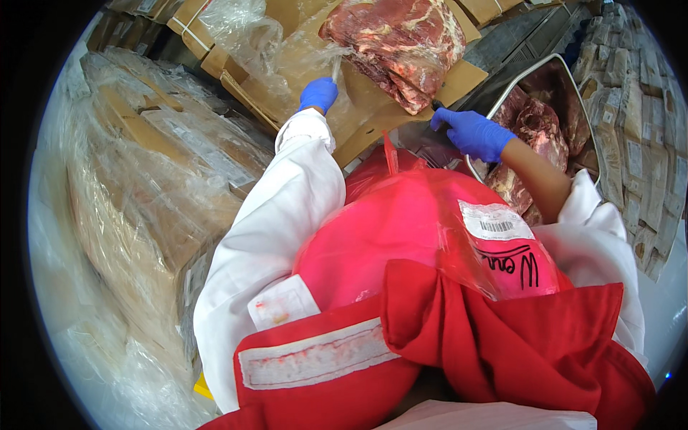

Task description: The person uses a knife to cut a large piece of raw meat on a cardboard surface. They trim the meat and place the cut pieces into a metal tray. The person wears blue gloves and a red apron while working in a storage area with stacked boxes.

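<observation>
My left hand [319, 94], in a blue glove, is closed on the gathered edge of clear plastic film [338, 68]. Beside that film, a large slab of raw meat [401, 46] lies on an opened cardboard box [365, 125]. At the slab's near right corner, my right hand [474, 135], also blue-gloved, is closed around something with a dark end [436, 104] that shows past the fingers. What kind of tool it is, I cannot tell. Below my right forearm stands a metal tub [577, 93] with more raw meat [541, 132] in it.
Film-wrapped cardboard boxes [158, 179] are stacked at my left, and another stack of boxes [631, 136] rises at the far right. A red plastic apron [401, 229] bulges in front of me, between my arms. Grey metal panels [534, 39] show at the back right.
</observation>
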{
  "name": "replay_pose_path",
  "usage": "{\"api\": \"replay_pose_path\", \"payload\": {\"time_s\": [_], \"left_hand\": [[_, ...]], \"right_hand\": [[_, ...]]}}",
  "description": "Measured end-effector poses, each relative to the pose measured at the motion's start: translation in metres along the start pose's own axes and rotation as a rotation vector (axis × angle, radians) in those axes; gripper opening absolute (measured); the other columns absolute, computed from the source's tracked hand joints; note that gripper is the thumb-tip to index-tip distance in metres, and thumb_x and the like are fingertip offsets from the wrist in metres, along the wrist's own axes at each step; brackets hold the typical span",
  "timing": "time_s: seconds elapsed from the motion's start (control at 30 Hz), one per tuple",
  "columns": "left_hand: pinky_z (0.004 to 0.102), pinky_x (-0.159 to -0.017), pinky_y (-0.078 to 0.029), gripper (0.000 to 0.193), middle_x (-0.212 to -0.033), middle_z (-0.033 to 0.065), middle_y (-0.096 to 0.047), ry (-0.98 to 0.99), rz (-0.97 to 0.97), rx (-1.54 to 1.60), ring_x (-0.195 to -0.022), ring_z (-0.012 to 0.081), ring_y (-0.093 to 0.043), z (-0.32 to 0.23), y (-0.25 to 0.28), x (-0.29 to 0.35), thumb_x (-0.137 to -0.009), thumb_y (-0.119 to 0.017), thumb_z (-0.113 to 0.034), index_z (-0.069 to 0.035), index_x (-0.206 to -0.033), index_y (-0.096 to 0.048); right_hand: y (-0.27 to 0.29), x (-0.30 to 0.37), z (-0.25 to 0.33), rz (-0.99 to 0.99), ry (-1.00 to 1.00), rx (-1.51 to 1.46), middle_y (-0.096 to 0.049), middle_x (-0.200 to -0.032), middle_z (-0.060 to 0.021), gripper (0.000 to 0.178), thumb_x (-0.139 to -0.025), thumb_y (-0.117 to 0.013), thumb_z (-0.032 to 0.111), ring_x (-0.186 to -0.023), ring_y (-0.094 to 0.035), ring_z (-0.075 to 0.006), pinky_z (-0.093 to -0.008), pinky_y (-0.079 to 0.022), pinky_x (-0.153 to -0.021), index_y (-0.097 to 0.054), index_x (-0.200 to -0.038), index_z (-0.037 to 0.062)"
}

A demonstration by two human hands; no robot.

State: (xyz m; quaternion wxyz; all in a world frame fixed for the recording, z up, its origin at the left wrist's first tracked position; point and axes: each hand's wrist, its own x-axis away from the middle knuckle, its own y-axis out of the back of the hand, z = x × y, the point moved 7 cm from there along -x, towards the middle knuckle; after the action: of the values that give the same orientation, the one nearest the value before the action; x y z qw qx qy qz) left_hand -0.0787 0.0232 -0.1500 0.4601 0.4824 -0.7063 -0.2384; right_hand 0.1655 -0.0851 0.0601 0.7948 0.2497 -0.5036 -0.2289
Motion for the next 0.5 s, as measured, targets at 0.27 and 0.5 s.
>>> {"api": "replay_pose_path", "payload": {"time_s": [0.27, 0.5], "left_hand": [[0.0460, -0.082, -0.046, 0.029, -0.099, 0.0195, -0.062, -0.136, -0.037, -0.075, -0.092, 0.0371, -0.060, -0.028, -0.006, -0.004, -0.081, -0.043, -0.019, -0.009, -0.094, -0.066], [0.0461, -0.081, -0.046, 0.029, -0.098, 0.0212, -0.062, -0.128, -0.052, -0.005, -0.091, 0.0376, -0.060, -0.018, -0.011, -0.003, -0.080, -0.043, -0.020, -0.006, -0.090, -0.066]], "right_hand": [[-0.020, -0.026, -0.003, -0.102, 0.044, 0.075, -0.060, -0.083, -0.0227, 0.025, -0.081, -0.052, 0.012, -0.078, -0.059, -0.0410, -0.0451, -0.047, -0.067, -0.049, -0.105, 0.0075], [-0.042, -0.025, -0.003, -0.199, 0.018, 0.082, -0.060, -0.092, -0.0248, 0.027, -0.079, -0.050, 0.010, -0.087, -0.058, -0.0414, -0.0467, -0.046, -0.072, -0.052, -0.106, 0.0063]]}}
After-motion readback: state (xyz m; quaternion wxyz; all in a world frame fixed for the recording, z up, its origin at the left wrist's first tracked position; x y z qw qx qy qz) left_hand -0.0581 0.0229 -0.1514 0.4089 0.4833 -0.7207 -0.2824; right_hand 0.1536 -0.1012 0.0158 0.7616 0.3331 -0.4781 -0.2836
